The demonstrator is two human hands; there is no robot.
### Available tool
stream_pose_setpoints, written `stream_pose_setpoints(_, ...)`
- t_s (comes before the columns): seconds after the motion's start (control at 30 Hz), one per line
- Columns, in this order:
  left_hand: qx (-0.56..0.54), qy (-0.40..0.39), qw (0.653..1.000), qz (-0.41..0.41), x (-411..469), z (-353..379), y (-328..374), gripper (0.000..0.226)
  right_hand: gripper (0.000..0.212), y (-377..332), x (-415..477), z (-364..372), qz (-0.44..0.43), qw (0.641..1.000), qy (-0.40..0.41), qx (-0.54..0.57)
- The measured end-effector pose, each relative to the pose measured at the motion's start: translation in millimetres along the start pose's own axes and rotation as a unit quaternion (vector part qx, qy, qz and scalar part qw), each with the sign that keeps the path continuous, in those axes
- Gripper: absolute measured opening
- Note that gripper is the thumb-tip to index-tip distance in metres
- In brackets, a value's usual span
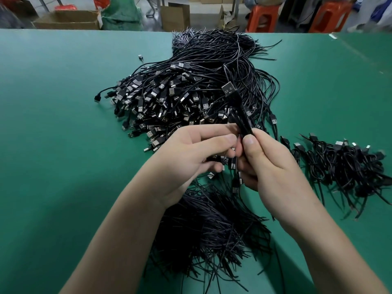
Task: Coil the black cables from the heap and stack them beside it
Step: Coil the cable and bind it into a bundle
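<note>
cable (pixel 241 110) folded, long axis rising away, plug uppermost | right hand (pixel 275 166) pinches it; left hand (pixel 191 153) grips beside | stack (pixel 350 164) right of heap (pixel 191 92); right hand nearer

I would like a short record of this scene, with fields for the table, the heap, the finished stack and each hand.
table: green surface
heap: loose black cables, mid-table
stack: coiled cables, to the right of the heap
left hand: pinches a folded cable
right hand: grips the same cable, plug sticking out above
</note>
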State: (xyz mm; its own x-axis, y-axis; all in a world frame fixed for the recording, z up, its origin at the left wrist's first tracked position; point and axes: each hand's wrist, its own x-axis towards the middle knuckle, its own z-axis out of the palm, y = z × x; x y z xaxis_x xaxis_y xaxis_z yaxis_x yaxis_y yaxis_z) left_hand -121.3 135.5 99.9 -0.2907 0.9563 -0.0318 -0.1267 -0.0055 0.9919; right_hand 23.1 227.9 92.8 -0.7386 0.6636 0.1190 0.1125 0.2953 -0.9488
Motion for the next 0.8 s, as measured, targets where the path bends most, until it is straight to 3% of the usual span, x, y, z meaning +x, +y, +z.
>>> stream_pose_setpoints(0.13, -0.061, -0.025, 0.998, -0.02, 1.1, -3.2, -1.5, 0.02, 0.034, -2.6, -1.9, 1.0, -0.001, 1.0, -0.004, 0.01)
stream_pose_setpoints(0.33, -0.126, -0.035, 0.991, -0.032, 2.6, -4.3, -6.3, 0.022, 0.036, -11.5, -4.5, -1.7, 0.041, 0.986, -0.032, 0.159)
stream_pose_setpoints(0.53, -0.129, -0.037, 0.991, -0.024, 1.8, -3.8, -8.8, 0.027, 0.036, -14.8, -6.5, -6.3, 0.072, 0.973, -0.045, 0.212)
stream_pose_setpoints(0.8, -0.148, -0.053, 0.987, 0.02, 0.4, -0.2, -9.8, 0.036, 0.029, -16.5, -5.6, -14.4, 0.071, 0.909, -0.163, 0.378)
